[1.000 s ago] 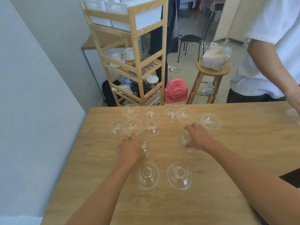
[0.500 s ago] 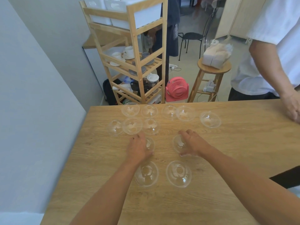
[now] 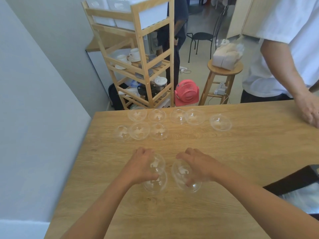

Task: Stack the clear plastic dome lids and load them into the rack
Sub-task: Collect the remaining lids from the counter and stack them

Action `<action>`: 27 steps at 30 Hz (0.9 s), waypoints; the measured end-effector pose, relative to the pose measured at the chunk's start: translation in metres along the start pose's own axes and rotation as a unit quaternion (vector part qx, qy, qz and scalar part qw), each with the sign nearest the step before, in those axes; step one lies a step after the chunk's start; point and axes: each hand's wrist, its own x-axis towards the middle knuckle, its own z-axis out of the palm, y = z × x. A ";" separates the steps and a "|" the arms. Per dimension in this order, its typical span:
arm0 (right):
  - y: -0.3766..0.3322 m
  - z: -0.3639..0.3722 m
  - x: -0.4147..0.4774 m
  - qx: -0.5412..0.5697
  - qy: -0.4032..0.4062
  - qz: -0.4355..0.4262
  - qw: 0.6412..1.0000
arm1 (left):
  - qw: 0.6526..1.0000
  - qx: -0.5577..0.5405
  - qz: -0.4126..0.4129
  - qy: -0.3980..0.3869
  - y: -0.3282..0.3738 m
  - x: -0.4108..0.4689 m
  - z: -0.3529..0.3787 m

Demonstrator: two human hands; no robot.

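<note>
Both hands are pulling back toward the near side since half a second ago, and each is bringing a lid with it. The left hand (image 3: 143, 167) is curling its fingers round the left carried lid (image 3: 158, 163), which is hanging partly over the near-left lid (image 3: 155, 185) on the table (image 3: 241, 152). The right hand (image 3: 198, 167) is doing the same: its fingers are curling over the right carried lid (image 3: 180, 169), which is sitting partly over the near-right lid (image 3: 191, 186). This is what the next move is turning on. Each resting lid is lying just below its own hand and a little nearer, so each hand is probably only needing to slide nearer and go down. The lids are round domes with no long side, so turning is not mattering — only middle over middle. They are looking thin, clear and shiny, and likely light and bendy, so a soft squeeze seems best. The table is smooth pale wood, so a lid may be sliding easily. Eight more far lids (image 3: 139, 130) are waiting in two rows near the far edge. A wooden rack (image 3: 138, 49) is standing past that edge — maybe where the stacks are going.
</note>
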 end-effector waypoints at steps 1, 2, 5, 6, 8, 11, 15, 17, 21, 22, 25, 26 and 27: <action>-0.001 0.004 -0.002 -0.015 -0.002 -0.003 1.000 | 1.000 0.003 0.002 -0.005 -0.001 -0.005 0.004; -0.002 0.007 -0.003 -0.027 -0.004 -0.005 1.000 | 1.000 0.007 0.004 -0.008 -0.002 -0.008 0.007; -0.002 0.016 -0.003 -0.050 -0.008 -0.008 0.999 | 1.000 0.017 0.005 -0.007 -0.005 -0.015 0.018; -0.002 0.019 -0.003 -0.051 -0.008 -0.008 0.999 | 1.000 0.021 0.005 -0.005 -0.005 -0.016 0.022; -0.001 0.024 -0.002 -0.048 -0.005 -0.008 0.999 | 1.000 0.030 0.007 0.002 -0.005 -0.017 0.028; 0.001 0.031 -0.002 -0.042 0.003 -0.007 0.999 | 0.999 0.040 0.006 0.014 -0.006 -0.017 0.036; 0.004 0.037 -0.004 -0.032 0.018 -0.015 0.999 | 0.998 0.056 0.015 0.020 -0.011 -0.017 0.048; 0.005 0.038 -0.004 -0.039 0.023 -0.021 0.999 | 0.998 0.066 0.015 0.017 -0.012 -0.016 0.054; 0.007 0.031 -0.003 -0.066 0.019 -0.029 0.997 | 0.998 0.058 0.015 0.015 -0.016 -0.014 0.049; 0.008 0.027 -0.002 -0.060 0.029 -0.029 0.997 | 0.998 0.049 0.011 0.025 -0.017 -0.012 0.043; 0.007 0.005 0.009 -0.027 0.063 -0.036 0.997 | 0.997 0.034 -0.005 0.069 -0.025 -0.001 0.015; 0.005 -0.004 0.015 -0.024 0.071 -0.038 0.997 | 0.996 0.038 -0.008 0.082 -0.028 0.004 0.004; 0.003 -0.013 0.023 -0.023 0.077 -0.038 0.996 | 0.995 0.046 -0.011 0.093 -0.031 0.011 -0.007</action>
